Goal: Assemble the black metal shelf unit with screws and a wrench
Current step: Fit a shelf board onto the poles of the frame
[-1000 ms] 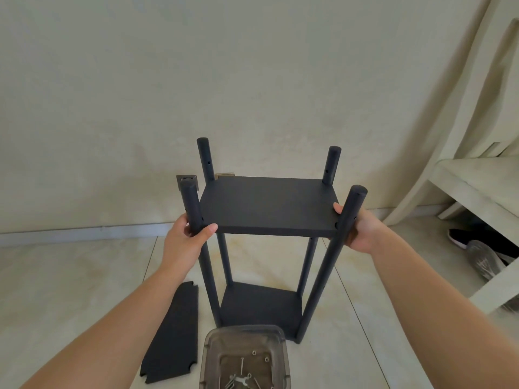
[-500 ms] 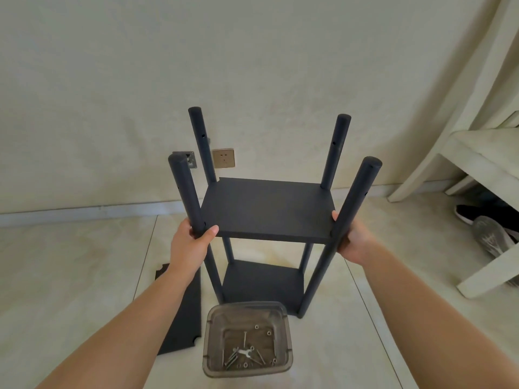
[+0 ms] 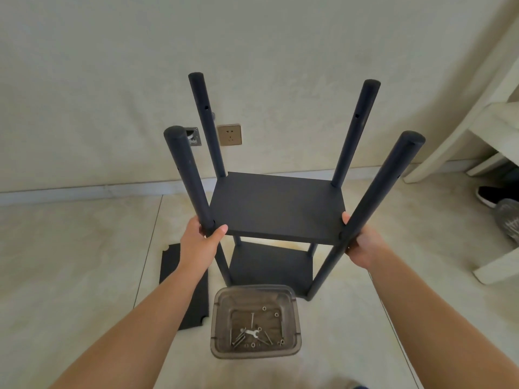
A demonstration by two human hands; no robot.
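The black shelf unit [image 3: 276, 204] stands upright on the floor tiles, four round posts running through a middle panel and a lower panel [image 3: 271, 266]. My left hand [image 3: 200, 242] grips the near left post [image 3: 186, 175] at the middle panel's corner. My right hand [image 3: 362, 245] grips the near right post [image 3: 373, 197] at the opposite corner. A loose black shelf panel [image 3: 170, 265] lies flat on the floor to the left, partly under my left forearm. In front, a clear plastic tub [image 3: 255, 321] holds several screws and a small wrench [image 3: 251, 332].
A cream wall with a socket [image 3: 229, 134] and a small metal box [image 3: 193, 136] is close behind the shelf. A white wooden frame [image 3: 483, 113] leans at the right, with dark shoes [image 3: 502, 209] beneath it.
The view has tilted down and drawn nearer, so the posts stand taller and the tub shows in full. Both hands keep their grip on the near posts.
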